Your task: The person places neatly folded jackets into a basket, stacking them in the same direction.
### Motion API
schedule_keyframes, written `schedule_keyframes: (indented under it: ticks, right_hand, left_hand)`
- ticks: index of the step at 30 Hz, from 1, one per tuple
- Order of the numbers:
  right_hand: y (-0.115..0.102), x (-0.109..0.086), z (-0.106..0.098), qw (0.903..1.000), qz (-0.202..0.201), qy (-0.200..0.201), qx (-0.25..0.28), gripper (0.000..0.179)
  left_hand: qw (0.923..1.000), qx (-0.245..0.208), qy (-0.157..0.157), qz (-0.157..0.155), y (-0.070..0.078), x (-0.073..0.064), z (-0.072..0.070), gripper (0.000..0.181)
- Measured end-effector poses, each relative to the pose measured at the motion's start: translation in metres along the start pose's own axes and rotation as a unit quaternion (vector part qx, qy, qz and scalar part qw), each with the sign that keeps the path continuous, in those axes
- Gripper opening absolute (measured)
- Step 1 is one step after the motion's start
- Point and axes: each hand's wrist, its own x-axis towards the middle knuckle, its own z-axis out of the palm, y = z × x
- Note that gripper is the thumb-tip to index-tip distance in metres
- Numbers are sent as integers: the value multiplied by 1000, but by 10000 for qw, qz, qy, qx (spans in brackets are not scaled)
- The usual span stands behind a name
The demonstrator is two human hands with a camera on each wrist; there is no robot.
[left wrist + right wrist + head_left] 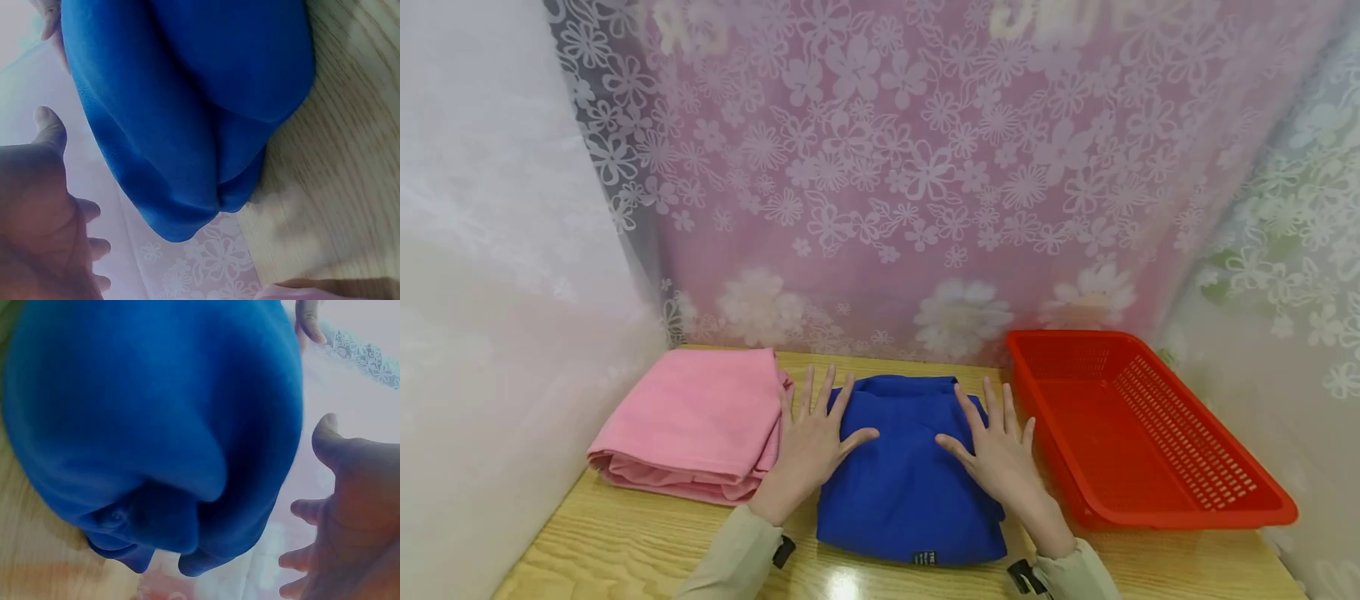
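Fabric [910, 492], blue and folded into a thick bundle, lies mid-desk [617, 546], between the left and right edges, a small dark label [924, 557] showing on its near side! And there are your hands above it: the left hand [811, 450] over the bundle's left side, fingers straight and fanned apart, thumb pointing inward; the right hand [1002, 467] over the other side in near-mirror pose, its fingers parted just as widely. Check the wrist views: you have a gap between each hand and those blue folds. Out to your left, pink cloth [692, 408] sits folded toward the desk's back left corner. Across on your right, a red basket [1127, 442] with slotted walls runs along the right edge, its far end close to the back edge, where a flowered curtain [880, 167] hangs.
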Motion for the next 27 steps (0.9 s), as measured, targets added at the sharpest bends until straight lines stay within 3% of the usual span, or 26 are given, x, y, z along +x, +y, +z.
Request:
schedule_keyframes:
  ticks: [4, 9, 15, 22, 27]
  right_hand:
    - [3, 0, 0, 9993, -66, 236, 295, 79]
    - [10, -1, 2, 9958, -116, 356, 837, 75]
    - [24, -7, 7, 9924, 161, -312, 1183, 83]
    - [36, -11, 18, 9790, 746, -1178, 1489, 93]
    - [40, -12, 23, 9667, 1051, -1483, 1800, 94]
  left_hand:
    - [9995, -319, -68, 51, 0, 1, 1, 86]
    - [9932, -1154, -85, -111, -2, -1, 5, 79]
    - [9790, -1974, -94, -495, -4, -10, 17, 81]
    - [9813, -1708, -564, -688, -9, -21, 30, 93]
    - [9736, -1929, -792, -926, -9, -24, 30, 100]
